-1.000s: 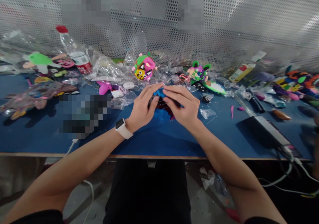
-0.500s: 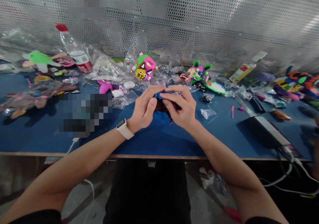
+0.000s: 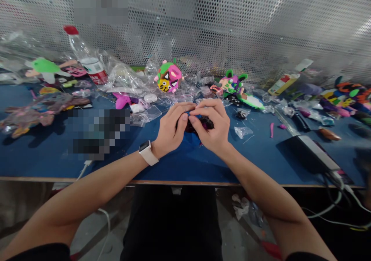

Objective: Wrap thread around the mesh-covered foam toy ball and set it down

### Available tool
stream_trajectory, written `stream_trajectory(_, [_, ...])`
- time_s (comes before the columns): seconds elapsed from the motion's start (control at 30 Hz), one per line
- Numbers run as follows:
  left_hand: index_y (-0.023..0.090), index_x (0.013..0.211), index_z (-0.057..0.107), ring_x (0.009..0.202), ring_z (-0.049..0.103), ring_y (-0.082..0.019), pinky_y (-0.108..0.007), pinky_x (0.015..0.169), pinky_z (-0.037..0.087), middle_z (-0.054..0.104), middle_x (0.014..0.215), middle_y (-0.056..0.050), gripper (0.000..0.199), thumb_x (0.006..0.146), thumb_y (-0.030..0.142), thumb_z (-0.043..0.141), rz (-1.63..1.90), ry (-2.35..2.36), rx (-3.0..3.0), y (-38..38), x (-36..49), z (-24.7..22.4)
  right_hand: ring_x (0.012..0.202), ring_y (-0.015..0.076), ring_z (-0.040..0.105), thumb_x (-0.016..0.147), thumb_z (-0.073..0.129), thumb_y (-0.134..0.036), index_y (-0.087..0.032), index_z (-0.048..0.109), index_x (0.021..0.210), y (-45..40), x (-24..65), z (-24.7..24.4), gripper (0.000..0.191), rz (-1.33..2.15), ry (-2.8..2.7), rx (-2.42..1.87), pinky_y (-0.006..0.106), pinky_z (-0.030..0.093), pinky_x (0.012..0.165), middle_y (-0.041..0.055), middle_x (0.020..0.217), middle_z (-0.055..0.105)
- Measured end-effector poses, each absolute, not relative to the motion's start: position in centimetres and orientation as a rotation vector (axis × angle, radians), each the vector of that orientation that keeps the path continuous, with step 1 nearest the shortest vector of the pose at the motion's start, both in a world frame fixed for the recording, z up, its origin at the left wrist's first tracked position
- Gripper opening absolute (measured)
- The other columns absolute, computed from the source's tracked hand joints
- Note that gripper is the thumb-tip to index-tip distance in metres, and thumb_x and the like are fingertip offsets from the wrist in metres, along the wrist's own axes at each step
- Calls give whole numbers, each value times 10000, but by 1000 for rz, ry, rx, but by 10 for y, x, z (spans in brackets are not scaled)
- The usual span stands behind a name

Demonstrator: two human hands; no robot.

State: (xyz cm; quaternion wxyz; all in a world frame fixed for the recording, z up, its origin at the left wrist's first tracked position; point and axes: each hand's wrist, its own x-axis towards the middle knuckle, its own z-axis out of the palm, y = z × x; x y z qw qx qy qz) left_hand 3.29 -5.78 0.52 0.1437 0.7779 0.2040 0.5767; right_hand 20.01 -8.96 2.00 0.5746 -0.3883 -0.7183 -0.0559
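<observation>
My left hand [image 3: 173,123] and my right hand [image 3: 213,121] meet over the middle of the blue table. Thumbs and fingertips of both are closed on a small piece of blue clay [image 3: 188,113], mostly covered by the fingers. Under my right fingers shows a dark, shiny piece [image 3: 207,122] with reddish-purple patches; its full shape is hidden. More blue material lies just below the hands and blends with the tabletop. A watch with a white strap [image 3: 149,153] is on my left wrist.
Behind the hands stand a clay-covered ball with a cat face [image 3: 168,77] and a green-eared clay figure [image 3: 232,82]. Clear plastic wrappers [image 3: 124,77] and a red-capped bottle [image 3: 92,67] lie left of them. A black-and-white box [image 3: 311,152] with cables sits at right.
Both hands have shifted slightly right and closer together. The blue clay is now more covered by the fingers, and more of the dark piece shows under my right hand.
</observation>
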Motion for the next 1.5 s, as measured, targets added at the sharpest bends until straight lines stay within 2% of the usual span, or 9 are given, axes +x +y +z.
stream_trajectory(0.17, [230, 1374, 673, 1272, 737, -221, -425, 1106, 612, 786, 1332, -117, 349, 1183, 340, 403, 1657, 551, 2259, -59, 32, 3, 1073, 257, 735, 1067, 692, -305, -372, 804, 1168, -90, 201, 18, 165, -178, -1691, -825, 509, 651, 982, 53, 1152, 741])
stream_trajectory(0.4, [215, 1467, 656, 1297, 729, -233, -420, 1116, 604, 769, 1391, -127, 402, 1184, 351, 406, 1669, 548, 2290, -59, 32, 3, 1033, 235, 748, 1032, 724, -202, -393, 804, 1187, -83, 202, 14, 258, -246, -1679, -698, 471, 658, 888, 25, 1143, 757])
stream_trajectory(0.6, [228, 1508, 655, 1322, 723, -224, -416, 1133, 599, 762, 1419, -124, 428, 1188, 320, 386, 1685, 469, 2251, -60, 32, 4, 1003, 233, 767, 1036, 748, -269, -368, 809, 1138, -85, 201, 19, 154, -217, -1657, -708, 468, 652, 899, 17, 1093, 790])
stream_trajectory(0.77, [220, 1512, 652, 1315, 731, -226, -416, 1129, 609, 766, 1415, -127, 424, 1184, 303, 398, 1699, 498, 2310, -62, 32, 6, 968, 214, 762, 1006, 775, -198, -359, 806, 1082, -88, 198, 23, 180, -176, -1628, -698, 444, 639, 901, -3, 1042, 789])
stream_trajectory(1.03, [217, 1423, 698, 1272, 749, -217, -402, 1108, 609, 794, 1350, -119, 388, 1184, 309, 406, 1756, 546, 2250, -58, 27, 12, 1093, 282, 776, 1016, 786, -323, -379, 748, 1333, -84, 207, 25, 324, -190, -1701, -657, 527, 667, 978, 38, 1196, 806])
stream_trajectory(1.17, [211, 1398, 711, 1268, 757, -223, -407, 1115, 605, 802, 1336, -120, 397, 1189, 349, 402, 1758, 567, 2214, -57, 26, 14, 1076, 261, 798, 1025, 770, -254, -388, 781, 1274, -81, 209, 23, 283, -176, -1695, -650, 505, 678, 979, 18, 1187, 820])
stream_trajectory(1.3, [219, 1489, 646, 1263, 774, -252, -429, 1098, 625, 794, 1383, -134, 451, 1178, 463, 429, 1735, 602, 2203, -59, 25, 14, 1082, 278, 804, 1014, 801, -351, -392, 775, 1328, -80, 209, 17, 317, -174, -1651, -664, 511, 683, 975, 21, 1199, 831])
stream_trajectory(1.4, [208, 1420, 694, 1213, 793, -247, -396, 1044, 645, 819, 1323, -126, 434, 1159, 486, 486, 1722, 642, 2214, -60, 25, 15, 1086, 286, 813, 1015, 801, -410, -377, 779, 1337, -81, 209, 15, 325, -195, -1648, -675, 510, 689, 961, 33, 1207, 842])
stream_trajectory(1.5, [208, 1344, 740, 1146, 804, -224, -370, 1001, 653, 838, 1259, -110, 397, 1155, 466, 506, 1703, 647, 2223, -62, 24, 16, 1045, 267, 826, 1004, 825, -361, -360, 796, 1303, -81, 208, 16, 300, -211, -1654, -621, 476, 702, 907, 34, 1176, 855])
